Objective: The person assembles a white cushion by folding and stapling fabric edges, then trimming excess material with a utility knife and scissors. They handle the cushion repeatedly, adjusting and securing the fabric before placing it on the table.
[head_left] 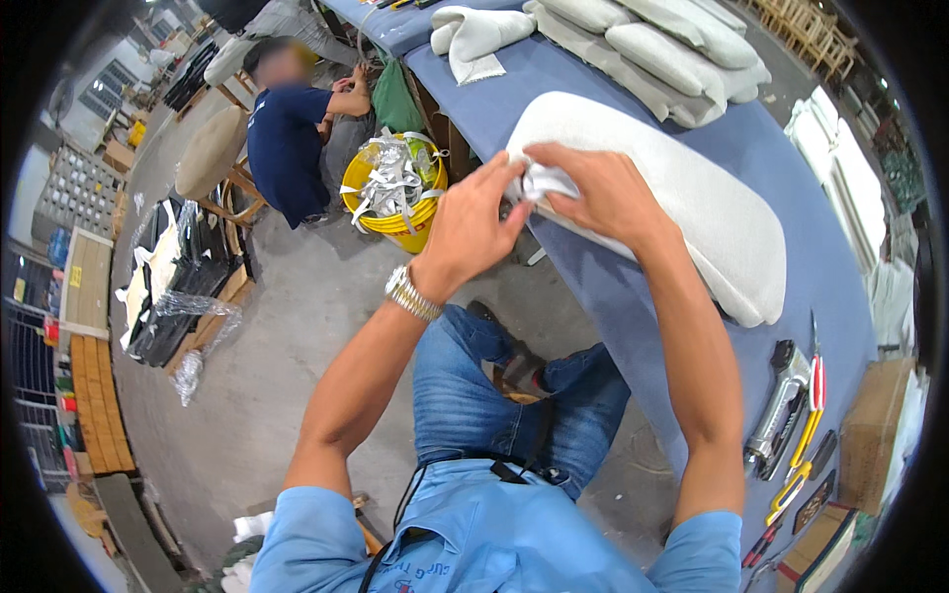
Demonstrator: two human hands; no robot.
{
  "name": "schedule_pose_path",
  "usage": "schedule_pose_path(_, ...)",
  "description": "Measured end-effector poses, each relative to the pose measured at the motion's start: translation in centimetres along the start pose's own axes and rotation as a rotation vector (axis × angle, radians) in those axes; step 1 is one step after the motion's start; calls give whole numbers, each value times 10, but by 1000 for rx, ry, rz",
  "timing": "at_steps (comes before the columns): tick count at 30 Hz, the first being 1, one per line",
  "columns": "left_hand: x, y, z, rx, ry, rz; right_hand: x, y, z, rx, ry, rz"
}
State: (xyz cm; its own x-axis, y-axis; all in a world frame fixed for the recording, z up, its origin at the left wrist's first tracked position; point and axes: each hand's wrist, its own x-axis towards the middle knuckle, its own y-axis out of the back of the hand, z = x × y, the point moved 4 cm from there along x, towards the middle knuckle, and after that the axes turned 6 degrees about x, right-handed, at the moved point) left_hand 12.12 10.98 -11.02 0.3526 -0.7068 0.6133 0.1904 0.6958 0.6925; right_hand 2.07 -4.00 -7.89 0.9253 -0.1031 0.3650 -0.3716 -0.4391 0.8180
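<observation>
A long white upholstered cushion (pixel 657 188) with rounded ends lies on the blue-covered table, its near left end at the table's edge. At that end, a small crumpled piece of white fabric (pixel 546 182) is bunched between my two hands. My left hand (pixel 471 219), with a metal-band watch on its wrist, pinches it from the left. From the right, my right hand (pixel 605 196) curls its fingers and thumb round the same piece and rests against the cushion. Whether this fabric is joined to the cushion I cannot tell.
Right on the table (pixel 633 341) lie a staple gun (pixel 781 400), yellow-handled scissors (pixel 791 484) and other hand tools. White padded pieces (pixel 682 59) are stacked at the back. A yellow bucket (pixel 405 235) of scraps stands left, near a crouching co-worker (pixel 287 143).
</observation>
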Motion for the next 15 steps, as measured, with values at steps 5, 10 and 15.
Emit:
schedule_pose_path(5,-6,32,19,28,-289,-14,-27,46,-29,53,105,47)
schedule_pose_path(10,43,44,53,-189,-517,3,-37,99,-35,194,41,125)
schedule_pose_path(15,46,45,62,-117,-417,9,-43,110,-45,170,32,149)
